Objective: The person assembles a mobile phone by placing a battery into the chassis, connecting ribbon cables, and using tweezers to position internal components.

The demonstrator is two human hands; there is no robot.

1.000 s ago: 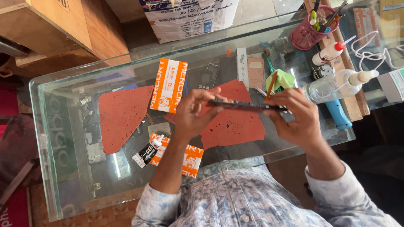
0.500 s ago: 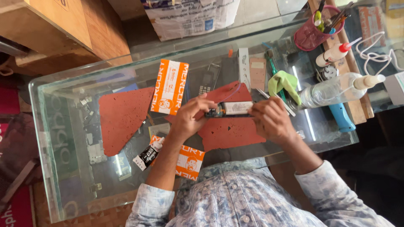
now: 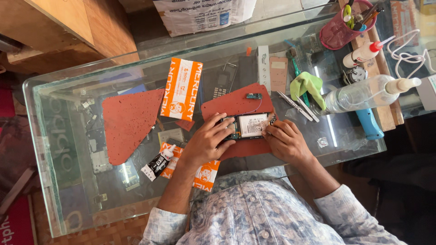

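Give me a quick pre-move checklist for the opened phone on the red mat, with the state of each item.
1. Opened phone lies on the red mat: ok.
2. Left hand steadies its left end: ok.
3. Right hand at its right end: ok.
4. Tool in the right grip: cannot tell.
5. Tweezers within reach, right of the mat: ok.
6. Small loose board lies apart from the hands: ok.

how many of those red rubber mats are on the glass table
2. One red mat lies bare on the left part of the glass table. The other red mat lies under the opened phone held by the left hand and right hand.
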